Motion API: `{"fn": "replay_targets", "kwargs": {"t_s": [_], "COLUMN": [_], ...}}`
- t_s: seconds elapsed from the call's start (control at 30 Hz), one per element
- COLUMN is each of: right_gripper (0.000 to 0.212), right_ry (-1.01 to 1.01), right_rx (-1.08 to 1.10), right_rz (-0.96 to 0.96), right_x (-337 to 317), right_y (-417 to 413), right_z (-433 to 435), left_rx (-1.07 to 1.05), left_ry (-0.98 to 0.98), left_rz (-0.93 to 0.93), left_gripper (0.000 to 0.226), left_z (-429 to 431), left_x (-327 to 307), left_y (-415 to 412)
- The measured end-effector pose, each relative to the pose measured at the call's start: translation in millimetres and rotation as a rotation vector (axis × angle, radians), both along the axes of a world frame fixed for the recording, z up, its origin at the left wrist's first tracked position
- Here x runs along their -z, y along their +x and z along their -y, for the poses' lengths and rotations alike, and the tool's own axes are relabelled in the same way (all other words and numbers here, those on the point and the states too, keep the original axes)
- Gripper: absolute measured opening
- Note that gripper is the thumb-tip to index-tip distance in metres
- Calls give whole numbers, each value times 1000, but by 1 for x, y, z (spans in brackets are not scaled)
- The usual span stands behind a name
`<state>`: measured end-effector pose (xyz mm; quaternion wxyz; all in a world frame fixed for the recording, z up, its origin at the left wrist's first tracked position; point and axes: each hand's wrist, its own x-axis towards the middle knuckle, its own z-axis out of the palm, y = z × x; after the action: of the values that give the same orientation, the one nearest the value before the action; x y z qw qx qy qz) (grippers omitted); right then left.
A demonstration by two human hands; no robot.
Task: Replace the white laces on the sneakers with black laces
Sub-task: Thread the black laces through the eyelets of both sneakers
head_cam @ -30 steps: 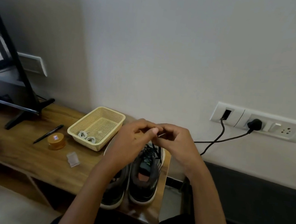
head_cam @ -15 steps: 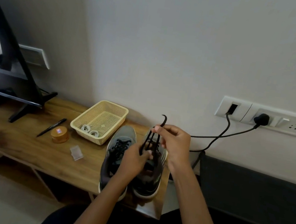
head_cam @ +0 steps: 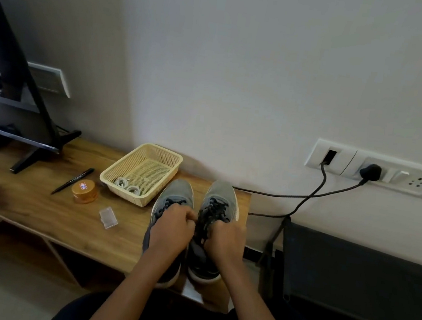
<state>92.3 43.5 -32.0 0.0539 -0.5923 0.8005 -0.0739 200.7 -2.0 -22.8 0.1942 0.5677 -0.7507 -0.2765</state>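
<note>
Two grey sneakers stand side by side at the right end of the wooden table (head_cam: 24, 205), toes toward the wall. The left sneaker (head_cam: 177, 191) and the right sneaker (head_cam: 220, 192) both carry black laces (head_cam: 215, 208). My left hand (head_cam: 172, 231) and my right hand (head_cam: 226, 238) sit low over the right sneaker's tongue, fingers curled, each pinching part of the black lace between the two shoes. The lace ends are hidden under my fingers. Rolled white laces (head_cam: 127, 186) lie in the cream basket (head_cam: 167, 178).
A black pen (head_cam: 73, 181), a round amber tin (head_cam: 84, 191) and a small clear plastic case (head_cam: 108, 217) lie left of the shoes. A monitor stand (head_cam: 33, 155) occupies the far left. Black cables (head_cam: 307, 196) run from the wall sockets (head_cam: 377, 168). A dark bench (head_cam: 361, 276) is at right.
Both hands have dropped from in front of the wall down onto the right sneaker. The lace loop held up half a second ago is now pulled low against the shoe.
</note>
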Motion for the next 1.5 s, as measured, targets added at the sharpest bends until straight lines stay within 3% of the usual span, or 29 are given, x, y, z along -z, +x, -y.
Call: {"fn": "replay_targets", "kwargs": {"t_s": [0.1, 0.23, 0.3, 0.37, 0.43, 0.5, 0.63, 0.67, 0.7, 0.83, 0.97, 1.03, 1.13, 1.23, 1.37, 1.43, 1.5], "right_gripper": [22, 26, 40, 43, 33, 16, 21, 13, 3, 13, 12, 11, 10, 8, 57, 69, 68], "right_ry": [261, 484, 388, 156, -111, -254, -92, -87, -103, -216, -165, -155, -207, -158, 112, 172, 195], "right_rx": [-71, -147, -158, -80, 94, 269, 358, 358, 354, 305, 204, 173, 188, 163, 103, 95, 92], "right_rz": [-63, 62, 184, 337, 468, 571, 735, 765, 765, 676, 588, 582, 589, 594, 572, 586, 597], "right_x": [-4, -22, -31, -33, -26, -17, 0, 2, 3, 2, 1, -1, 0, 10, 21, 23, 26], "right_y": [1, -11, -21, -29, -36, -43, -49, -48, -47, -41, -40, -41, -41, -36, -25, -22, -15], "right_z": [7, 8, 7, 7, 7, 9, 16, 17, 18, 19, 15, 10, -1, -8, -23, -30, -37], "left_rx": [59, 79, 52, 21, 8, 16, -9, -8, 3, 86, 176, 122, -12, 22, 236, 215, 113], "left_ry": [76, 56, 30, 15, -2, -22, -80, -92, -96, -52, -56, -106, -136, 57, 355, 372, 276], "left_rz": [82, 119, 132, 171, 228, 274, 279, 264, 243, 171, 53, 52, 125, 410, 655, 627, 514], "left_gripper": [28, 32, 30, 23, 20, 21, 15, 15, 17, 17, 23, 24, 20, 28, 53, 55, 43], "left_z": [-1, -5, -4, -3, -4, -6, -10, -9, -9, -9, -13, -12, -1, 8, -6, -19, -30], "left_x": [1, 2, 2, 2, 1, 2, 3, 4, 5, 13, 4, -12, -35, -52, -33, -4, 21], "left_y": [2, -5, -6, -6, -8, -12, -21, -23, -24, -28, -28, -18, 12, 45, 61, 61, 57]}}
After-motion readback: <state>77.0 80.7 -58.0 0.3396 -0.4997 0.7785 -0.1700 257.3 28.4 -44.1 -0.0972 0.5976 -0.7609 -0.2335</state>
